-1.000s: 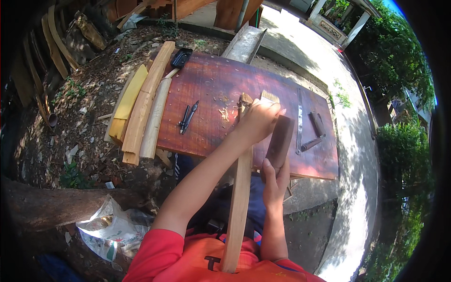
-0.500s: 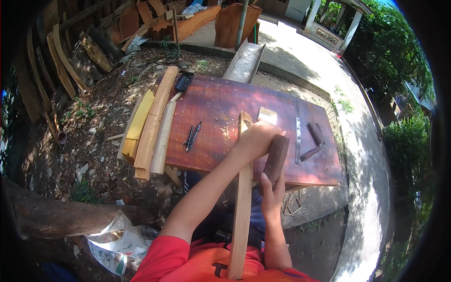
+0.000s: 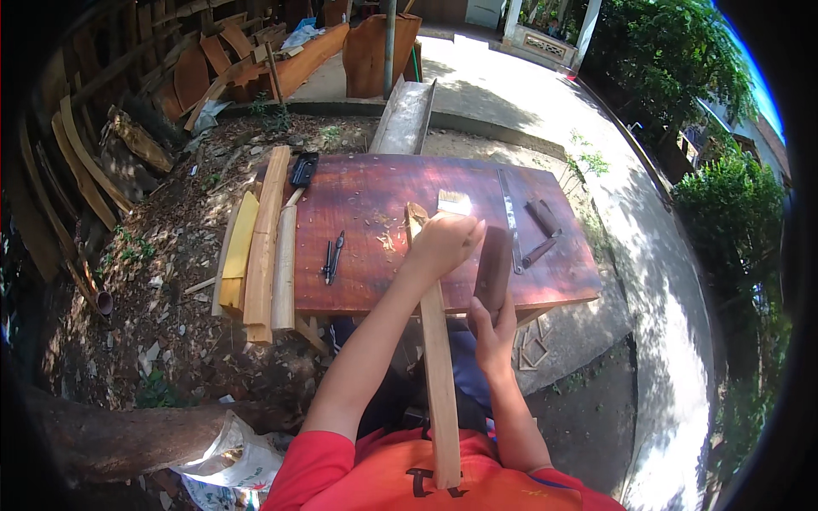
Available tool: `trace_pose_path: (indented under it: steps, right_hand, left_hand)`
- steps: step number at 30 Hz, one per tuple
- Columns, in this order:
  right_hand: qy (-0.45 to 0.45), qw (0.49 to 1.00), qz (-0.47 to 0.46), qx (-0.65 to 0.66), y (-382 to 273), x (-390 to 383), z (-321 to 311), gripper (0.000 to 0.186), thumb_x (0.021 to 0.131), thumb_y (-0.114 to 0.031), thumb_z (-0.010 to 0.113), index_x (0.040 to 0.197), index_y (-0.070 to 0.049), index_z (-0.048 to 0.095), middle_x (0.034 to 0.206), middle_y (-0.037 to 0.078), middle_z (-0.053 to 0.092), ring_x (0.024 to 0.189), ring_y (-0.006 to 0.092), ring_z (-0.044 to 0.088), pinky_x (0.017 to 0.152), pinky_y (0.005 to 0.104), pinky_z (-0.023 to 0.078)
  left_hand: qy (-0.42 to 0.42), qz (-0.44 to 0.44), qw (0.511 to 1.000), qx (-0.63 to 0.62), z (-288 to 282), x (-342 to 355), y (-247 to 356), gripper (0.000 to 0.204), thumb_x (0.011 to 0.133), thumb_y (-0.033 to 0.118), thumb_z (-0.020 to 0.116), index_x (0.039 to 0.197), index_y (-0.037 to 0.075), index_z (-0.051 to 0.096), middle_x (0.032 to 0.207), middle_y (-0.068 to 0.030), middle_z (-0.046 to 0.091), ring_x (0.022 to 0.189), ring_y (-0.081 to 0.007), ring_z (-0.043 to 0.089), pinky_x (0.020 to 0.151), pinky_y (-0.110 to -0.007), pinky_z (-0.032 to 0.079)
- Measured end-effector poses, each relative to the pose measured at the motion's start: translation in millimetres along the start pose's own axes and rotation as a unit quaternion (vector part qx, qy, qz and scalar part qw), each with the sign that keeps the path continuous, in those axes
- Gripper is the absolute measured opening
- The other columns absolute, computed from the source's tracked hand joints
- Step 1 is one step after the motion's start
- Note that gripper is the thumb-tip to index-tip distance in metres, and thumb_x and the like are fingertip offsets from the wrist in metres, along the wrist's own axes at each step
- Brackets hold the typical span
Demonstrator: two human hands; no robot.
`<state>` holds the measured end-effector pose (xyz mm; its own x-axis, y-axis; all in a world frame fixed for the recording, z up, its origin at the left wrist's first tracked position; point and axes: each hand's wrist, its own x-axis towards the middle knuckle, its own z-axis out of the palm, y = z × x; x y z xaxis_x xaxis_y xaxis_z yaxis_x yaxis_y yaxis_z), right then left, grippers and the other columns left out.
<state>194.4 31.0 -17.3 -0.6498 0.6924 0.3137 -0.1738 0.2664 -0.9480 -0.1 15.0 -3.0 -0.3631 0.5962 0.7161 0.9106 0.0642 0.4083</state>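
My left hand (image 3: 445,243) is closed above a long pale wooden strip (image 3: 437,366), just beside the brush (image 3: 453,201) on the reddish table; what its fingers hold is hidden. The strip runs from the tabletop back toward my body, its far end (image 3: 416,213) showing past the hand. My right hand (image 3: 496,332) grips a dark brown wooden block (image 3: 492,264) upright near the table's front edge, to the right of the strip. Wood shavings (image 3: 390,241) lie left of my left hand.
Boards (image 3: 266,255), a black object (image 3: 303,170) and compasses (image 3: 334,255) lie on the table's left; a metal ruler (image 3: 511,221) and dark tools (image 3: 545,230) on its right. A log (image 3: 102,426) and sack (image 3: 226,460) lie lower left. Leaning timber stands behind.
The view has shifted, putting the table lower in the picture. Both hands stay in much the same places, with the block still in my right hand.
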Motion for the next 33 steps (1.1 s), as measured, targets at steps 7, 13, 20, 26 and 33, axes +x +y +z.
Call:
trace_pose_path:
  steps: [7, 13, 20, 26, 33]
  right_hand:
    - [-0.071, 0.995, 0.053, -0.036, 0.4, -4.2, -3.7, 0.026, 0.096, -0.019, 0.068, 0.111, 0.000, 0.057, 0.075, -0.001, 0.056, 0.063, 0.0066, 0.049, 0.055, 0.0241, 0.039]
    - [-0.066, 0.996, 0.050, -0.040, -8.9, -8.4, 5.2, 0.029, 0.095, -0.021, 0.065, 0.116, -0.001, 0.059, 0.084, 0.000, 0.057, 0.071, 0.0062, 0.049, 0.060, 0.0229, 0.039]
    - [-0.038, 0.997, 0.057, -0.032, -12.8, -22.1, 7.4, 0.029, 0.094, -0.017, 0.070, 0.113, 0.001, 0.058, 0.081, 0.001, 0.057, 0.070, 0.0076, 0.051, 0.062, 0.0248, 0.043]
    - [-0.019, 0.999, -0.001, -0.036, 8.3, -20.1, 4.9, 0.034, 0.093, -0.016, 0.069, 0.119, 0.001, 0.055, 0.088, 0.005, 0.060, 0.079, 0.0128, 0.054, 0.072, 0.0289, 0.046]
    - [0.047, 0.989, -0.097, -0.098, 28.6, 2.0, 1.4, 0.040, 0.092, -0.015, 0.070, 0.123, 0.002, 0.051, 0.104, 0.017, 0.059, 0.093, 0.0273, 0.057, 0.085, 0.0378, 0.047]
  left_hand:
    - [0.011, 0.005, 0.998, -0.055, -7.4, -4.6, -5.5, 0.017, 0.091, 0.017, 0.066, 0.084, 0.002, 0.064, 0.079, -0.0209, 0.066, 0.083, -0.0423, 0.065, 0.075, -0.049, 0.051]
    - [0.030, 0.022, 0.996, -0.082, -6.6, -7.0, -8.9, 0.018, 0.092, 0.018, 0.064, 0.083, 0.003, 0.064, 0.080, -0.0207, 0.066, 0.082, -0.0428, 0.066, 0.074, -0.048, 0.051]
    - [0.019, -0.014, 0.999, -0.047, 1.2, -6.1, -8.3, 0.031, 0.095, 0.024, 0.060, 0.074, 0.002, 0.061, 0.073, -0.0214, 0.064, 0.076, -0.0433, 0.064, 0.072, -0.049, 0.051]
    - [0.024, 0.006, 0.999, -0.030, -2.3, -3.6, -5.0, 0.030, 0.094, 0.023, 0.062, 0.074, 0.001, 0.060, 0.073, -0.0208, 0.064, 0.076, -0.0414, 0.065, 0.072, -0.049, 0.051]
    - [0.058, 0.028, 0.998, -0.021, 6.3, -1.6, -10.7, 0.027, 0.090, 0.020, 0.062, 0.068, 0.004, 0.057, 0.066, -0.0183, 0.059, 0.068, -0.0399, 0.061, 0.068, -0.048, 0.050]
